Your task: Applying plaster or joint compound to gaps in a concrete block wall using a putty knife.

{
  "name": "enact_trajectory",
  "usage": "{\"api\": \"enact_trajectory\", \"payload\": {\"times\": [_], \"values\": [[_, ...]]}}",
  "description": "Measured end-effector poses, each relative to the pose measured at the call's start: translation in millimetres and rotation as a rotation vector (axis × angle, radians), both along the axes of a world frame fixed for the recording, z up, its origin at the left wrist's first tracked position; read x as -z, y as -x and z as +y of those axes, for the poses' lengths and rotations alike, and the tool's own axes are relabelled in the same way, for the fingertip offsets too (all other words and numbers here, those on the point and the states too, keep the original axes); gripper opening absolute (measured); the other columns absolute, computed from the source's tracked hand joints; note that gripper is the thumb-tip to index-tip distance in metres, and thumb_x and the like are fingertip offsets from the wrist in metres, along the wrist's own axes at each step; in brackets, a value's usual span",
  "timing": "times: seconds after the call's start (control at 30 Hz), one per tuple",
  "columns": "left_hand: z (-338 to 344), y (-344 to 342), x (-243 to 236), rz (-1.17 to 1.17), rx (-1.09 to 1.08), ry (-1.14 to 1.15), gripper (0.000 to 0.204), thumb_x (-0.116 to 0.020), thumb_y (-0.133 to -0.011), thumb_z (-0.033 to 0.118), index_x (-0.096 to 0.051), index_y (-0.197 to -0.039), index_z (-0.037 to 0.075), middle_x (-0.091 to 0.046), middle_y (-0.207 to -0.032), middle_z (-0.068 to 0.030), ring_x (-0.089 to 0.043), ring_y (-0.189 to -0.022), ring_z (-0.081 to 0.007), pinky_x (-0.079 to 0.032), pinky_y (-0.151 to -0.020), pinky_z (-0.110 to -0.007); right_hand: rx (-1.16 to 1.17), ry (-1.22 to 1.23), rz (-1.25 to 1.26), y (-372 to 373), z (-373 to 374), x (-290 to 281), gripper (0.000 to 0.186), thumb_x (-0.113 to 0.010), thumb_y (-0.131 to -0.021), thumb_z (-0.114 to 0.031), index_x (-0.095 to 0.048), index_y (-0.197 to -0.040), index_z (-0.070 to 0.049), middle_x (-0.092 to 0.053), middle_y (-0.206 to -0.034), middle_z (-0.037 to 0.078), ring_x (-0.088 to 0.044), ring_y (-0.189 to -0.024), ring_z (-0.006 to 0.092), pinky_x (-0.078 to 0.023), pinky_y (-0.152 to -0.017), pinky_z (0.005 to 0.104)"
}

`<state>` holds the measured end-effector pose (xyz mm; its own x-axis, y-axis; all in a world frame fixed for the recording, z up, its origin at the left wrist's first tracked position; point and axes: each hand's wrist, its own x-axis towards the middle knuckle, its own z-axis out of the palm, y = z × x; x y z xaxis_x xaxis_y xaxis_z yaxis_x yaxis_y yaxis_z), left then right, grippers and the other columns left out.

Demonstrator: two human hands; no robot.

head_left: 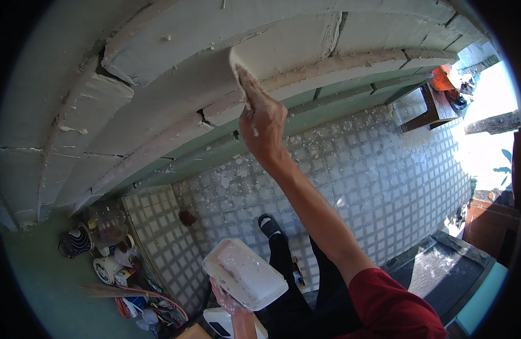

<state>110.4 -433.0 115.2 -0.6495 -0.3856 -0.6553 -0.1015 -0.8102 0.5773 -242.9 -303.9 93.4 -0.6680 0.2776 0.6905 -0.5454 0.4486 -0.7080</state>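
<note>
My right hand (262,121) is raised to the wall, its fingers closed around a thin spreader blade (234,58) smeared with white paste. The blade touches the pale block wall (201,73) or is very close to it; most of it is hidden by my fingers. White paste spots my knuckles. Low in front of me, my left hand (228,299) grips a white plastic tub (272,298) by its side and underside. The tub is tilted, and white paste coats its inside.
Below the wall lies a tiled floor (356,169) spotted with white splashes. Bottles, tins and a broom (105,290) crowd the lower left. A small wooden table (438,107) stands far right, and a dark-topped surface (441,271) is at the lower right.
</note>
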Motion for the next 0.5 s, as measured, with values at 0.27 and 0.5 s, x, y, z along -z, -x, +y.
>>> {"api": "enact_trajectory", "payload": {"times": [0.27,0.5], "values": [[-3,3,-4,-0.011,0.013,0.045,0.060,-0.045,-0.095,0.048,-0.039,-0.143,0.012,-0.047,-0.138,-0.0089,-0.050,-0.121,-0.0306,-0.046,-0.100,-0.046,0.195,0.171,-0.559,4,64,-47,0.059,-0.049,-0.070,0.008,-0.056,-0.128,0.003,-0.068,-0.089,0.024,-0.069,-0.077,0.0345,-0.054,-0.067,0.0392],[-13,-4,4,-0.051,-0.059,-0.008,0.053,-0.045,-0.096,0.047,-0.048,-0.137,0.014,-0.053,-0.134,-0.0060,-0.053,-0.120,-0.0294,-0.046,-0.099,-0.048,0.352,-0.119,-0.114,23,15,-58,0.061,-0.055,-0.068,0.010,-0.050,-0.129,0.012,-0.069,-0.081,0.021,-0.067,-0.061,0.0251,-0.051,-0.049,0.0364]]}}
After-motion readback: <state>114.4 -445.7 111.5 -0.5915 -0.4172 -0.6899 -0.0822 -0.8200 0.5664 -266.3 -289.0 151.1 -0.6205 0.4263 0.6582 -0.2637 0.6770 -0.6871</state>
